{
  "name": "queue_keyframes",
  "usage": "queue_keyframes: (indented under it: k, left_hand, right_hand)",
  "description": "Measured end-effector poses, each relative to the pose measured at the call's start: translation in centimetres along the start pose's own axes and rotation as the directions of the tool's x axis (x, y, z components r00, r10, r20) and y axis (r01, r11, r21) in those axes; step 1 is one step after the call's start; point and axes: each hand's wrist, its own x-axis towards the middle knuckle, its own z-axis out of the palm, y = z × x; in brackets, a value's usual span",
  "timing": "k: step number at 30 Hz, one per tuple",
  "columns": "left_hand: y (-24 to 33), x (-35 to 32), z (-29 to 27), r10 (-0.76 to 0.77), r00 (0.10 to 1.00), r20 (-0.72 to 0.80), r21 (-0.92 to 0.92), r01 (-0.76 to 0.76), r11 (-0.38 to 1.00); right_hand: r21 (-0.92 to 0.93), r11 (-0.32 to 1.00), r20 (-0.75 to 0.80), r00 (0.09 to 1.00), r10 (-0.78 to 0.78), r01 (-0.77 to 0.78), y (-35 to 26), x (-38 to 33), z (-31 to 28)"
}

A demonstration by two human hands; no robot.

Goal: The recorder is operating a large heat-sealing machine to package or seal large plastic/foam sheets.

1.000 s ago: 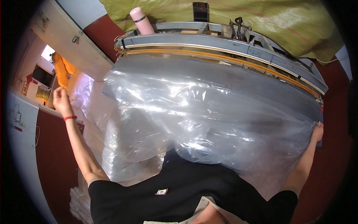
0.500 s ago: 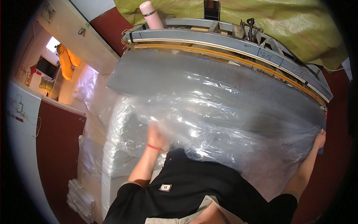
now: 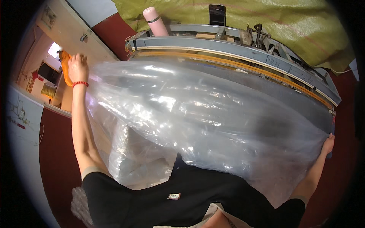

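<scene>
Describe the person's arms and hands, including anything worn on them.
The left hand is bare, with a red beaded bracelet at its wrist. The right hand is bare too, no bracelet visible. Short black sleeves with beige trim.

Plastic film (image 3: 197, 110), clear, with silvery-white glints. Beaded bracelet (image 3: 80, 84), red. Shirt (image 3: 137, 203), black, with beige collar (image 3: 210, 213) and cuffs. Vacuum flask (image 3: 159, 28), pink, grey-banded. Metal frame (image 3: 224, 42), blue-grey. Long strips (image 3: 228, 62) along it, orange-yellow. Tarpaulin (image 3: 292, 28), olive green, thinly lined in red. Door (image 3: 68, 36), off-white. Wall (image 3: 57, 155), dark red below, pale blue-grey above.
</scene>
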Motion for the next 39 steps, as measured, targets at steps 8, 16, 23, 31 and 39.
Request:
queue_keyframes:
  k: [8,16,23,31,39]
  left_hand:
    - [12.1,-13.0,-0.7,0.248,0.575,0.780,-0.417,0.181,0.891]
    - [12.5,-15.0,3.1,0.372,0.754,0.542,-0.543,-0.023,0.839]
    - [19.3,-13.7,4.5,0.202,0.955,0.219,-0.611,-0.027,0.791]
    - [20.3,-14.5,8.3,0.088,0.911,0.404,-0.720,0.257,0.644]
    - [21.1,-13.7,6.5,0.145,0.901,0.408,-0.704,0.210,0.679]
  right_hand:
    - [-0.079,0.997,0.011,1.000,0.000,0.001,0.4,-0.2,-1.1]
    - [-0.033,0.999,-0.019,1.000,0.002,-0.003,-0.6,-0.6,-1.4]
    - [-0.057,0.998,0.025,0.999,0.039,-0.038,0.7,0.5,0.1]
    - [0.803,0.578,0.173,0.985,0.003,-0.143,10.9,4.2,0.0]
    - [0.911,0.397,0.034,0.979,0.201,-0.113,10.4,-1.8,-9.8]
